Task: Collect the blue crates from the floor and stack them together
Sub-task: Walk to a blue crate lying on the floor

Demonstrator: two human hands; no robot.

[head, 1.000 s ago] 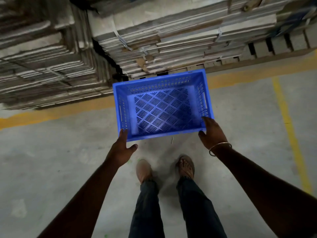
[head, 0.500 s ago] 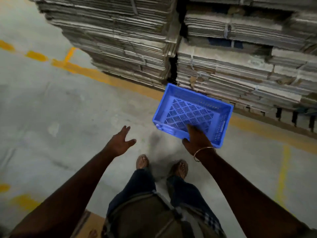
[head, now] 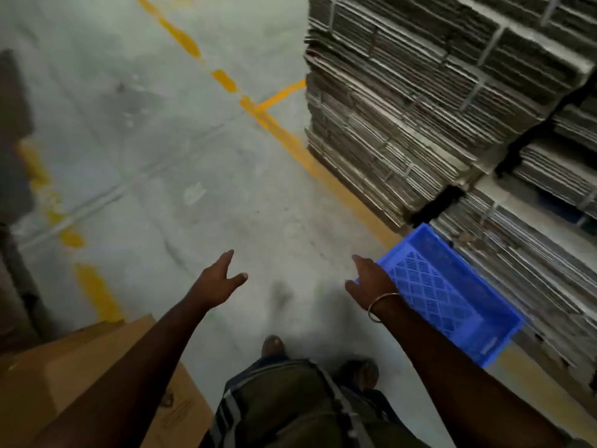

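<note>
At the bottom edge, the person's trousers (head: 284,405) and two feet are seen on the grey concrete floor (head: 181,176); the left foot (head: 273,345) is set slightly ahead of the right foot (head: 361,371). To the lower left, a brown cardboard box (head: 80,376) is seen, partly covered by the left forearm.

Further out, the left hand (head: 218,282) is held over the floor with its fingers stretched out and its thumb spread to the side; nothing is held by it. The right hand (head: 371,282) is seen at the near corner of the blue crate (head: 449,292), with a thin metal bangle (head: 382,305) worn on the wrist. The fingers are laid against the crate's rim, but whether the rim is clasped cannot be told, since the far side of the hand is hidden and the picture is blurred. The crate is tilted, its open top and perforated base turned toward the camera, and it lies to the person's right, just beside the stacked cardboard sheets (head: 436,108).

Beyond the hands, a yellow floor line (head: 290,140) is seen running along the foot of the stacks.
</note>
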